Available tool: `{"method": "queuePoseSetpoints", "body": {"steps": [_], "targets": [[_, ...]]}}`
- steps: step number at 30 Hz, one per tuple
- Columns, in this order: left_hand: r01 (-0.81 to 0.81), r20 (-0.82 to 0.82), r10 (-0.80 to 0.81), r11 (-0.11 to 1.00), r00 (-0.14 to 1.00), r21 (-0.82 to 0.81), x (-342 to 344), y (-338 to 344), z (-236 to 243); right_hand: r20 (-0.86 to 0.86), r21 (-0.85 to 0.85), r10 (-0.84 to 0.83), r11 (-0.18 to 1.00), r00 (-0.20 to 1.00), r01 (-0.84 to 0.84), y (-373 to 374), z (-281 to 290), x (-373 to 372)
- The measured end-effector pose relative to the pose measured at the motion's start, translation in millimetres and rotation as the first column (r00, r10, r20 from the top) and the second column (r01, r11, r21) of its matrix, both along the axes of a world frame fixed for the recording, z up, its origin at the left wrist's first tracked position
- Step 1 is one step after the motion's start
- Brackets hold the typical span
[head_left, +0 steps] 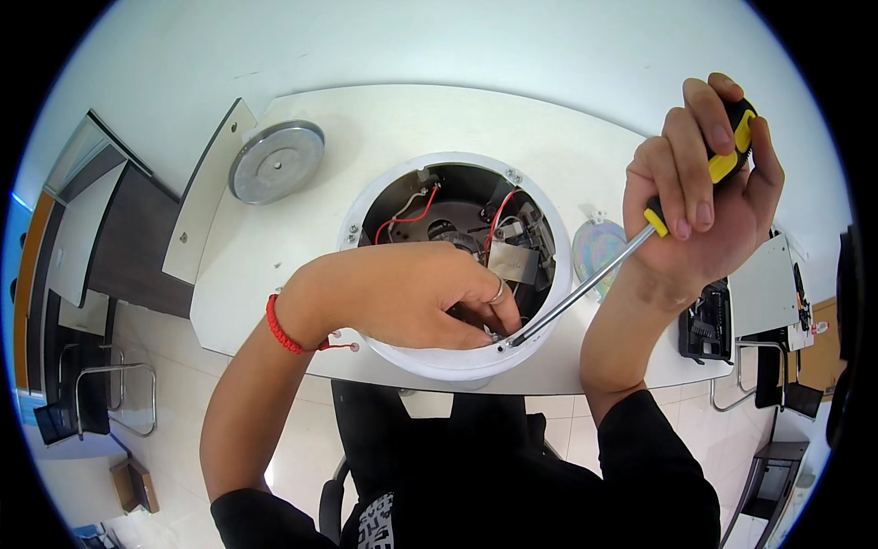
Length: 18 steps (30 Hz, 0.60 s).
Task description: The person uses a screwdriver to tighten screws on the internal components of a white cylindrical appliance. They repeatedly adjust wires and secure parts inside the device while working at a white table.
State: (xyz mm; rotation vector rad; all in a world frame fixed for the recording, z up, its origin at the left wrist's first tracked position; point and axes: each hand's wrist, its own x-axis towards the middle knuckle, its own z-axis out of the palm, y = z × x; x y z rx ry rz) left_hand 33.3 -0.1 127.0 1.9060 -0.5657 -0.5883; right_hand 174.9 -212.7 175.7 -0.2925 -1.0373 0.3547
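Note:
A round white appliance housing (pixel 416 364) stands on the table in front of me, its top uncovered. Inside it are red wires (pixel 498 215), a metal bracket (pixel 514 262) and other parts. My right hand (pixel 700 183) grips a black and yellow screwdriver (pixel 585 285), whose shaft slants down to the left. The tip meets the near right rim, by a small screw hole. Across the opening lies my left hand (pixel 416 291), thumb and fingers bent together at the inner side of that rim, close to the tip. What they pinch is hidden.
A round grey metal lid (pixel 277 163) lies at the table's (pixel 375 119) far left. Right of the housing is a shiny iridescent disc (pixel 599 252). A black tool case (pixel 705 322) sits at the right edge. Chairs (pixel 101 384) stand beyond the table on both sides.

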Motion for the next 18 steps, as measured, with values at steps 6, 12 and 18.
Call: {"method": "queuePoseSetpoints", "body": {"steps": [6, 12, 18], "targets": [[0.001, 0.002, -0.001, 1.0, 1.0, -0.011, -0.5, -0.8, -0.3, 0.002, 0.0, -0.005, 1.0, 1.0, 0.005, -0.5, -0.8, 2.0], [0.018, 0.046, -0.019, 0.999, 0.999, 0.031, 1.1, -0.5, -1.4, 0.002, -0.019, -0.024, 1.0, 1.0, 0.024, -1.3, -0.4, 1.1], [0.026, 0.072, -0.027, 1.0, 0.997, 0.014, 0.8, -1.8, 0.7, 0.012, -0.002, -0.069, 0.998, 0.998, 0.069, -3.9, -0.5, 0.8]]}}
